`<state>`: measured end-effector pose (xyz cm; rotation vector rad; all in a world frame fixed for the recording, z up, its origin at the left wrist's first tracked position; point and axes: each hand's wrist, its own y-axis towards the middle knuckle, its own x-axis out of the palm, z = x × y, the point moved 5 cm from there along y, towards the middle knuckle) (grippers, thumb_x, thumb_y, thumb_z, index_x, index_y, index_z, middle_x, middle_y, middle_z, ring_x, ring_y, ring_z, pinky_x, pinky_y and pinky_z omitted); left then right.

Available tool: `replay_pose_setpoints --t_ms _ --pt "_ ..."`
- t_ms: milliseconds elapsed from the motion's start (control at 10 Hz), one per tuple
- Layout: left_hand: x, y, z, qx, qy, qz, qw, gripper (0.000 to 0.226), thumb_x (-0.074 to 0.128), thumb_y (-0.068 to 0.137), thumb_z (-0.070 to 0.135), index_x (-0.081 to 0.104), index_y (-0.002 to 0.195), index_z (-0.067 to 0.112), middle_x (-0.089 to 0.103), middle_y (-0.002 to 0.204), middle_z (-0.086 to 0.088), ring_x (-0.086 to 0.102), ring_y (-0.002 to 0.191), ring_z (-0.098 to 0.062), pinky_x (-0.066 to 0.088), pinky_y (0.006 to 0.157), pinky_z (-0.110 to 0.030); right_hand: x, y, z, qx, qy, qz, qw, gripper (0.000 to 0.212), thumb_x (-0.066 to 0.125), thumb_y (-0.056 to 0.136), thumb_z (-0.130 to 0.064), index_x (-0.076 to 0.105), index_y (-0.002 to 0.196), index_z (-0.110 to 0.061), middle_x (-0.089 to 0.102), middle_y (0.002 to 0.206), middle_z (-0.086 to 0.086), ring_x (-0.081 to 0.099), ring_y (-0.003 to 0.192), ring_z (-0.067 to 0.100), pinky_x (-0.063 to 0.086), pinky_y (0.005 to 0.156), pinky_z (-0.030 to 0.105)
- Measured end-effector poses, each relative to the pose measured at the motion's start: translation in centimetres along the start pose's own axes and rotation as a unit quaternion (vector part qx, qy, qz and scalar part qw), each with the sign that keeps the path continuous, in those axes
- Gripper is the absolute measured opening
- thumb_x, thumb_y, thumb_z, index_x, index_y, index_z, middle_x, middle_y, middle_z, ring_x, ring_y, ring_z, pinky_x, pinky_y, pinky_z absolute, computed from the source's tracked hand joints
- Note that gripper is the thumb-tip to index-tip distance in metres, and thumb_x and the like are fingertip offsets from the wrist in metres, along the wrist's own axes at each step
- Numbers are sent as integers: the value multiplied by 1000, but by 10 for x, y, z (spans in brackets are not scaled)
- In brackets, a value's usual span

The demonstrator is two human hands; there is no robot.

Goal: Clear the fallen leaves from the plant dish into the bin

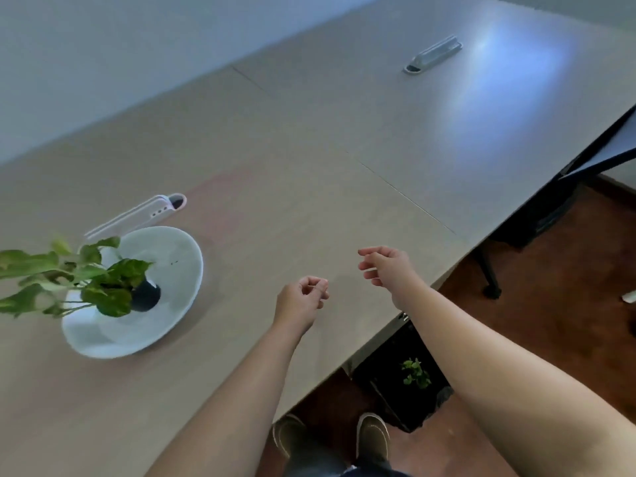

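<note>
A white plant dish [172,297] sits on the table at the left, with a small dark pot [146,297] in it that holds a leafy green plant [69,273]. Two tiny dark specks [173,261] lie on the dish's bare far side. On the floor below the table's near edge stands a black bin [385,390] with green leaves [416,373] inside. My left hand [303,299] hovers over the table right of the dish, fingers curled shut with thumb against forefinger; nothing clear shows in it. My right hand [387,266] hangs near the table edge above the bin, fingers loosely apart and empty.
Two white cable-port covers are set into the beige table [309,187], one [137,215] just behind the dish and one [433,58] far off. A chair base [492,290] stands on the brown floor at the right. My shoes [373,433] are beside the bin.
</note>
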<state>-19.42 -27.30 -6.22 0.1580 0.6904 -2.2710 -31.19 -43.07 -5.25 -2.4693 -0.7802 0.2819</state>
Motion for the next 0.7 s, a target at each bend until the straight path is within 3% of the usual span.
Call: replay_pose_setpoints --t_ms 400,600,700 --pt "-212 -34 -93 -108 -120 251 954 22 51 96 24 68 88 13 67 78 -2 56 62 -13 43 57 -23 204 -5 -5 16 -190 -178 965 25 46 88 -5 67 103 -9 62 74 5 49 54 14 36 51 22" --pt "-277 -47 -150 -175 -157 310 921 20 55 91 24 67 79 13 67 80 -5 59 65 -18 48 56 -29 276 0 10 28 -241 -215 946 21 51 90 -12 65 105 -10 62 77 5 50 55 15 40 52 22" --pt "-297 -49 -163 -175 -166 340 909 17 58 90 23 66 80 12 70 86 -6 65 67 -19 56 65 -35 295 6 17 23 -243 -205 948 19 54 90 -14 63 107 -9 61 76 7 51 55 16 42 51 22"
